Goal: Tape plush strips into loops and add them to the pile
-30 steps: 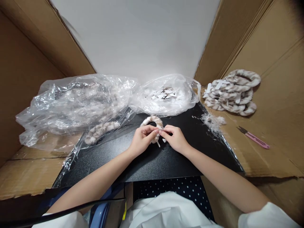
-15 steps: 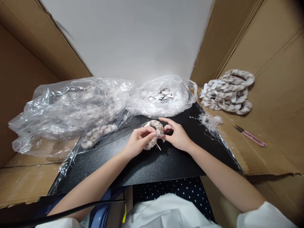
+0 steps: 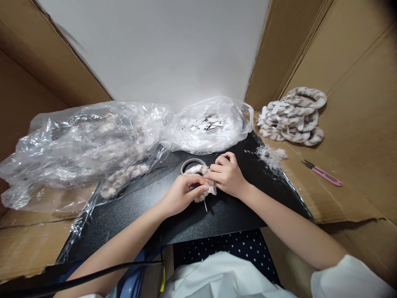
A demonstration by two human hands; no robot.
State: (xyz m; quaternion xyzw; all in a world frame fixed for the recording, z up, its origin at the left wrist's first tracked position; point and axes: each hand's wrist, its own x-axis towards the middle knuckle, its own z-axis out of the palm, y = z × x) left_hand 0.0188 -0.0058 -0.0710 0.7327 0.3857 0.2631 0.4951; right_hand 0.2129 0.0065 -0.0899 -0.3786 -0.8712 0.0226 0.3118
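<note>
A fluffy brown-and-white ring (image 3: 197, 170), like a plush hair band, is held over the black table board (image 3: 136, 225). My left hand (image 3: 186, 190) pinches its near side between thumb and fingers. My right hand (image 3: 228, 176) has its fingers closed on the ring's right side, with the fingertips of both hands almost meeting. A thin white strip (image 3: 205, 205) hangs down below the fingers. Just behind the plush ring lies a roll of tape or similar thin pale ring (image 3: 192, 160). Fingers cover part of the plush ring.
At the back left lies a clear plastic bag (image 3: 87, 140) of fluffy pieces, one piece (image 3: 122, 180) at its front. A second bag (image 3: 207, 128) contains white tags. On the right are stacked plush rings (image 3: 293, 118), fluff scraps (image 3: 273, 156) and pink thread snips (image 3: 322, 173). Cardboard walls flank the board.
Both hands have come slightly nearer with the plush ring, uncovering the pale ring behind it. My right fingers have curled in from a more spread pose. The view has shifted a little.
</note>
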